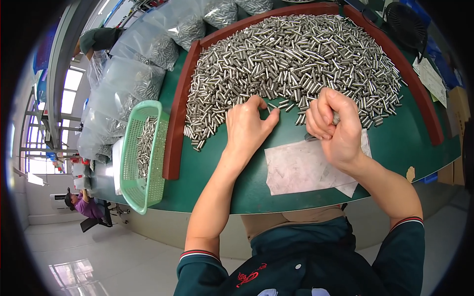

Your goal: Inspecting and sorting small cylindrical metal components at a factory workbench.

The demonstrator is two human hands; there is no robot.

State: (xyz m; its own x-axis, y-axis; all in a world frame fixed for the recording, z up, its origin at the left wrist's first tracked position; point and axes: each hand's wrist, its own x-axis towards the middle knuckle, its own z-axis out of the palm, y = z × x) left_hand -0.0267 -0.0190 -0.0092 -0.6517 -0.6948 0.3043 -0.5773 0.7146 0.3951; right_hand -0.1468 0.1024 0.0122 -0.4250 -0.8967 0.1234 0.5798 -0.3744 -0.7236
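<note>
A wide heap of short shiny metal pins (296,54) covers the far part of the green table. My left hand (247,126) is at the heap's near edge, its thumb and forefinger apart beside a few loose pins (282,104). The other fingertips of that hand are partly hidden. My right hand (338,128) is closed in a fist above a smudged white cloth (296,165). A little grey shows in the fist and below its fingers, but I cannot make out what it holds.
Dark red wooden bars (176,118) fence the heap. Left of them stands a green plastic basket (157,170) with pins inside. Clear bags of pins (128,79) line the table's left and far sides. A black fan (406,23) and papers (430,78) are at right.
</note>
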